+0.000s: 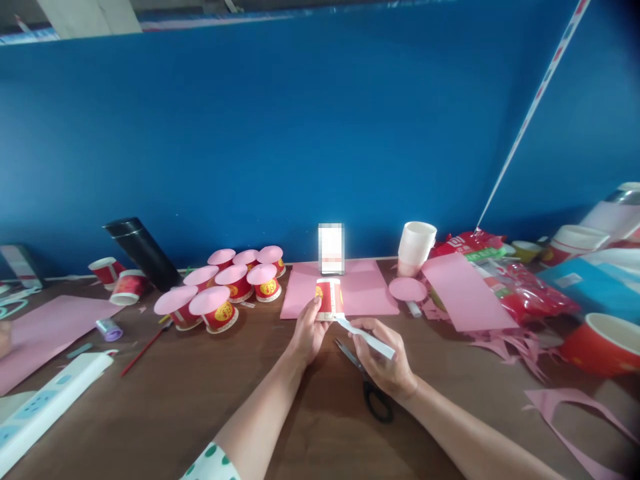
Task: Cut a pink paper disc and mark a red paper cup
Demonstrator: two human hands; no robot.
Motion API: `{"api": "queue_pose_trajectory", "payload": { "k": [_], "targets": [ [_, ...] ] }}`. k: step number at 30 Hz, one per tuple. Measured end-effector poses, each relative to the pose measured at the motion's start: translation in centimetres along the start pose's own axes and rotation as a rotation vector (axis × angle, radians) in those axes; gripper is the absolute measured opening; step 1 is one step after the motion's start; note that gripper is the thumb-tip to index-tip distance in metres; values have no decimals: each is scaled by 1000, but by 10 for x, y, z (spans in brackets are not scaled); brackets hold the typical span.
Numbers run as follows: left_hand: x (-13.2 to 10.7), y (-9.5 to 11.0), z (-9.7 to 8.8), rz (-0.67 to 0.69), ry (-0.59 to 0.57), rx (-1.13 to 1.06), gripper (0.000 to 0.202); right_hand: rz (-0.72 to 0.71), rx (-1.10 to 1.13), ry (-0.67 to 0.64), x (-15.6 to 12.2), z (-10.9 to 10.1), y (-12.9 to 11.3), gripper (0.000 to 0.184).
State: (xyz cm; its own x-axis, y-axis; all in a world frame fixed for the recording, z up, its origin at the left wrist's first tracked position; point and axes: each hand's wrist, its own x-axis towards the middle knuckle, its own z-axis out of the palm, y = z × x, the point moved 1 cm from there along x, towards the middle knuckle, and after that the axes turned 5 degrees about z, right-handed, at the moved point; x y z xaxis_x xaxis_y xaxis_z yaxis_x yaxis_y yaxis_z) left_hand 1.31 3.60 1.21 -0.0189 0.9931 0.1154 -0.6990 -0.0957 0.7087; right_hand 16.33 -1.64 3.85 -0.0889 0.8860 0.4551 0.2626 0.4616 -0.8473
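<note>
My left hand [307, 333] grips a small red paper cup [329, 298] by its side, just above the brown table. My right hand [383, 360] is closed on a white strip [367, 337] that runs up to the cup's lower edge. Black scissors [370, 387] lie on the table under my right hand. A pink sheet [363, 290] lies flat just behind the cup, with an upright phone [331, 249] standing on it.
Several red cups capped with pink discs [225, 290] cluster at the left, beside a black flask [143, 252]. White cup stack [416, 248], pink disc [407, 289], red packaging [520, 287] and pink scraps [515, 343] lie right. A white power strip [45, 403] sits near left.
</note>
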Motion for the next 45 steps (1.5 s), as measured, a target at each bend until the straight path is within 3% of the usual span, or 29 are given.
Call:
{"api": "queue_pose_trajectory", "payload": {
  "k": [4, 45],
  "targets": [
    [0, -1, 1, 2, 7, 41, 21, -66, -53, 2, 1, -1, 4, 14],
    [-1, 1, 5, 20, -3, 100, 23, -110, -167, 64, 3, 0, 4, 11]
  ]
}}
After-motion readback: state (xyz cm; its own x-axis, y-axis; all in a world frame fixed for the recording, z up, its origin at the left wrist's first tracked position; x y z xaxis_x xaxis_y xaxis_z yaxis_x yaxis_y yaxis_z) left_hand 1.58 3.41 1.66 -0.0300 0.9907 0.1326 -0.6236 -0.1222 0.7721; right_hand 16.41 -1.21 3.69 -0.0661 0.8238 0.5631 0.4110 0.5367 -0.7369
